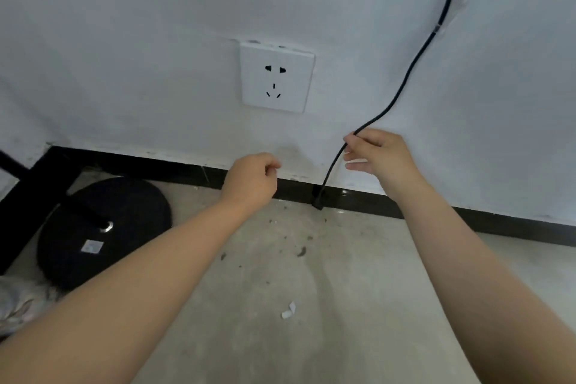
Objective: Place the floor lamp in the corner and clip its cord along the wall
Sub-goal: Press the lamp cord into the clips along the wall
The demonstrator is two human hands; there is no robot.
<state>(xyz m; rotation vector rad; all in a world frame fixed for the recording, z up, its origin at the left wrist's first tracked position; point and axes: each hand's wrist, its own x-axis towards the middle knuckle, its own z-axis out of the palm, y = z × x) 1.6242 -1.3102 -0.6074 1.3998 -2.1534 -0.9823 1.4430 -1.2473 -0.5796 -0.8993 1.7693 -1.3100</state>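
Observation:
The floor lamp's round black base (124, 212) stands on the floor in the left corner, its black pole (46, 193) rising toward the upper left. The black cord (414, 62) runs down the white wall from the top right, through a clear clip (438, 29). My right hand (378, 154) pinches the cord below the clip. From there the cord hangs to its black plug (318, 199) at the dark baseboard. My left hand (252, 181) is closed into a loose fist near the wall, left of the cord; I cannot tell whether it holds anything small.
A white wall socket (276, 78) sits above and between my hands. A black baseboard (467, 215) lines the wall's foot. A white paper scrap (289, 310) and bits of debris lie on the concrete floor (311, 274). Crumpled cloth (18, 302) is at the left edge.

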